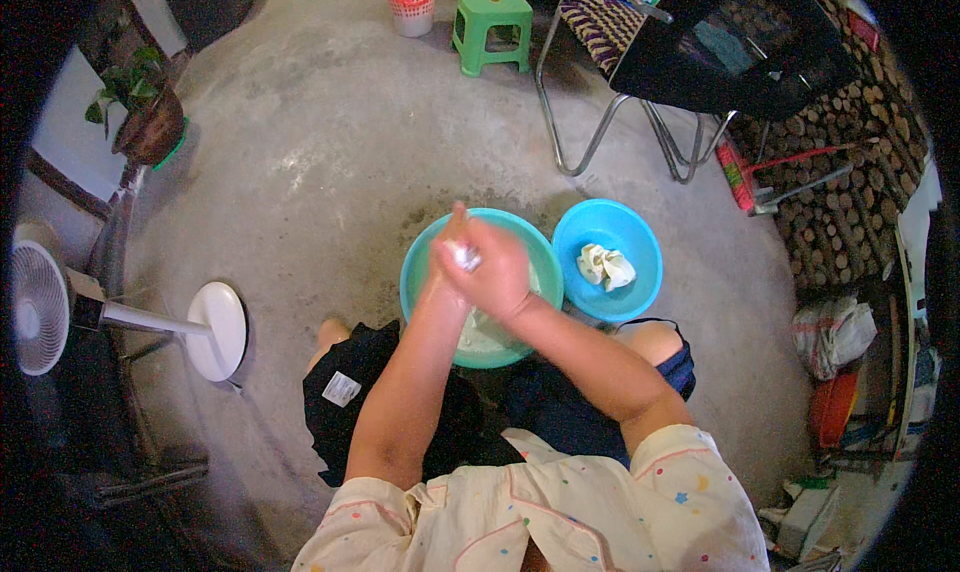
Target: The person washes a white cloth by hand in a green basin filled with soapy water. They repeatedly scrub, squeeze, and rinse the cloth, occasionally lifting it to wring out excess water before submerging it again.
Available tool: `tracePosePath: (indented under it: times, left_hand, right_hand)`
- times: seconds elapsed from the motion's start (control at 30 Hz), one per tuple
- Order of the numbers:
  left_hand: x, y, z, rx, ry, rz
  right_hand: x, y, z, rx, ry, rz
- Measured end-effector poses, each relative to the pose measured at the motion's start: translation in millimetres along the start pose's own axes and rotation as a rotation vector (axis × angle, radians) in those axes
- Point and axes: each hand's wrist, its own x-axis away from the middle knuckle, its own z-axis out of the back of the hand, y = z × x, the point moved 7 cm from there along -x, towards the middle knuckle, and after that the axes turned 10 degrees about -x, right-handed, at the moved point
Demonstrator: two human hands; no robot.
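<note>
My left hand (448, 276) and my right hand (501, 263) are pressed together above a green plastic basin (407, 281). A small white bundle (464, 255), apparently wet cloth, shows between them; motion blur hides its shape and most of my fingers. Cloudy, soapy-looking water (484, 336) lies in the basin below. Right beside this basin stands a smaller blue plastic basin (609, 218), with a crumpled cream-white cloth (606, 266) on its bottom.
Black fabric with a white label (341, 389) covers my left leg. A white pedestal fan (216, 332) stands left, near a potted plant (150, 126). Ahead are a red-white basket (412, 17), a green stool (491, 17) and a metal-framed chair (592, 141). A broom (735, 174) and stacked logs (840, 197) are right.
</note>
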Motion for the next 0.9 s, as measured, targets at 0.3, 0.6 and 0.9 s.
tracePosePath:
  times: [0.3, 0.6, 0.9]
  left_hand:
    - [12, 0, -8, -0.098, 0.216, 0.001]
    - [11, -19, -36, -0.932, 0.499, 0.222]
    - [9, -24, -24, -0.351, 0.560, 0.180]
  right_hand:
    - [3, 15, -7, -0.036, 0.104, -0.170]
    - [-6, 95, 25, 0.131, 0.191, -0.395]
    - [-4, 92, 24, 0.131, 0.129, -0.372]
